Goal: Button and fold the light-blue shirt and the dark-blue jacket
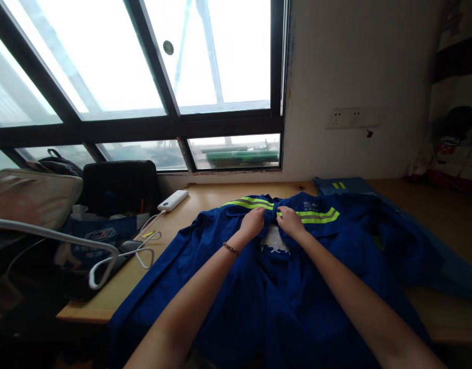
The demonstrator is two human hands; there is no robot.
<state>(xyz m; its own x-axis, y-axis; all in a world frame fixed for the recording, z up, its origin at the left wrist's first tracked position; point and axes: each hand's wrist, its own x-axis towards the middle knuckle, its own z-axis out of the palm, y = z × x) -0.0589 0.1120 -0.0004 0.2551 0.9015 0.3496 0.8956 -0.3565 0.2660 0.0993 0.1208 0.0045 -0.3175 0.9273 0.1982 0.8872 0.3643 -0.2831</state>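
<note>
A blue work jacket (228,277) with yellow-green and grey reflective stripes lies spread over the table, its lower part hanging toward me. My left hand (253,222), with a braided bracelet on its wrist, pinches the left front edge at chest height. Close beside it, my right hand (290,221) grips the opposite front edge by the stripe. Between and below the hands the front gapes, showing a grey patch with white lettering (274,241). White print (310,205) marks the chest above the right stripe. The fingertips' exact hold on the cloth is partly hidden.
On the wooden table (208,192), a white power bank (173,200) with a white cable lies at the left. Another blue garment (443,261) rests at the right. Bags and a black chair back (119,184) crowd the left side. A window and wall sockets are behind.
</note>
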